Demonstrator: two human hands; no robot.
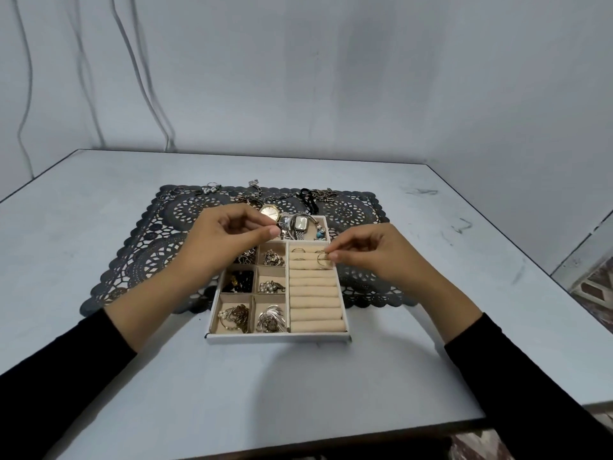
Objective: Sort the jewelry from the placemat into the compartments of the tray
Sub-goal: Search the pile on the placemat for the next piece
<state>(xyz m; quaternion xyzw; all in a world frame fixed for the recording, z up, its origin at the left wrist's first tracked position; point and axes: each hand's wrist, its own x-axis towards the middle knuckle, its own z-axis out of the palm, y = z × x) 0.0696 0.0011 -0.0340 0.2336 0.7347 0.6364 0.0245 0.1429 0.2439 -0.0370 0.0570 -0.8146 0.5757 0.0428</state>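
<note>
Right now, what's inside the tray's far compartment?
A rectangular watch, a round gold one at its far edge, and a blue-beaded piece. The left hand hides its left end.

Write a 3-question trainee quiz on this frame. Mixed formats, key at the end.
1. True or false: the right hand pinches a ring at the ring rolls.
2. In the tray, where does the rectangular watch lie? A) the far compartment B) a small square compartment C) between the ring rolls
3. Fill in: the loose rings and chains lie along the placemat's ___ edge.

Key: 1 true; 2 A; 3 far.
</note>
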